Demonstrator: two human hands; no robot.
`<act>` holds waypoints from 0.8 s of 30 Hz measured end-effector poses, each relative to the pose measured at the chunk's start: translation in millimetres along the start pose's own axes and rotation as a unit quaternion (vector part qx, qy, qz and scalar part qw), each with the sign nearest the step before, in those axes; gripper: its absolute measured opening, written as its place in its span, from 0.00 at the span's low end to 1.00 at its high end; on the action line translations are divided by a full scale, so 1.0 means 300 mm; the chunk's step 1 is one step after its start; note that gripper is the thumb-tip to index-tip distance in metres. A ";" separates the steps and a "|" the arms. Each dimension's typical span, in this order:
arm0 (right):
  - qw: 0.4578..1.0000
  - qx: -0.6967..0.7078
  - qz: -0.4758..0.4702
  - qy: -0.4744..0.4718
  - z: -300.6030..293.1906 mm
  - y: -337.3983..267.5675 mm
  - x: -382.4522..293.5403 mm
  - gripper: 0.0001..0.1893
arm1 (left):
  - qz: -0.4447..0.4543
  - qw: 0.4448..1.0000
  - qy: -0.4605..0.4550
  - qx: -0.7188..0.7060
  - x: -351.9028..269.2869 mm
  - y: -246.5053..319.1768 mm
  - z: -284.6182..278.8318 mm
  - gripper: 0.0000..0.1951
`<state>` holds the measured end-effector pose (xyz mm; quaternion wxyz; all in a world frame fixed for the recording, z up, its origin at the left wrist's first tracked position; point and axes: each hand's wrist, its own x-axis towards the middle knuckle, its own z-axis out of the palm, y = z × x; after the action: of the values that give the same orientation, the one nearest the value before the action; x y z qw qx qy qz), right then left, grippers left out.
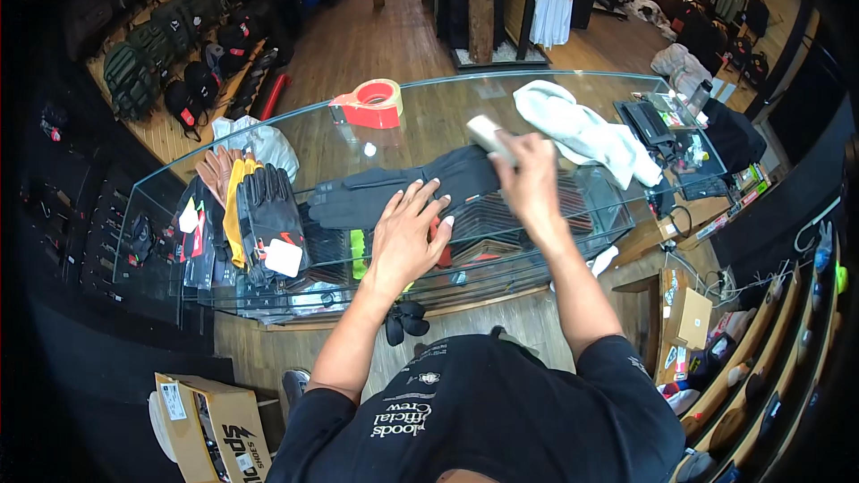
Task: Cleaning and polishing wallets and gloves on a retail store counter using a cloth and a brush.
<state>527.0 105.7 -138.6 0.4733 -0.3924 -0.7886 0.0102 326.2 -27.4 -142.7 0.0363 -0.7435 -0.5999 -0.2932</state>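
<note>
A pair of black fabric gloves (376, 194) lies lengthwise on a glass display counter (456, 90). My left hand (411, 231) rests with its fingers spread at the near edge of the gloves, holding nothing. In my right hand (530, 174) is a pale, blurred block-like object (490, 133), held over the cuff end of the gloves. A red tape dispenser (368, 106) with a roll of tape stands on the far side of the glass. To the right lies a crumpled white cloth (584, 124). Leather gloves, brown (216, 174), yellow (236, 215) and black (268, 204), are stacked at the left.
A white plastic bag (268, 147) sits behind the glove stack. Black electronic gear (647, 127) and a bottle (700, 95) are at the counter's right end. An open cardboard box (215, 422) stands on the floor at lower left. Shelves with caps (745, 376) run along the lower right.
</note>
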 end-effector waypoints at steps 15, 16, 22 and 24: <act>0.998 -0.022 0.034 -0.038 -0.039 0.031 -0.092 0.19 | 0.002 1.000 0.012 -0.025 -0.009 -0.008 -0.013 0.17; 0.997 -0.062 0.053 0.004 -0.075 0.099 -0.084 0.19 | 0.005 1.000 0.017 -0.017 -0.011 -0.004 -0.013 0.17; 0.996 0.053 -0.030 -0.068 -0.080 -0.100 -0.164 0.21 | -0.002 1.000 0.009 -0.018 0.002 -0.009 0.008 0.17; 0.998 0.034 -0.022 -0.046 -0.080 -0.102 -0.177 0.20 | -0.001 1.000 0.008 -0.028 -0.009 -0.027 0.004 0.17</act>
<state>539.4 42.7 -152.7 0.4493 -0.3582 -0.8172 0.0447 319.0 -27.0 -147.4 0.0201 -0.7415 -0.5917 -0.3158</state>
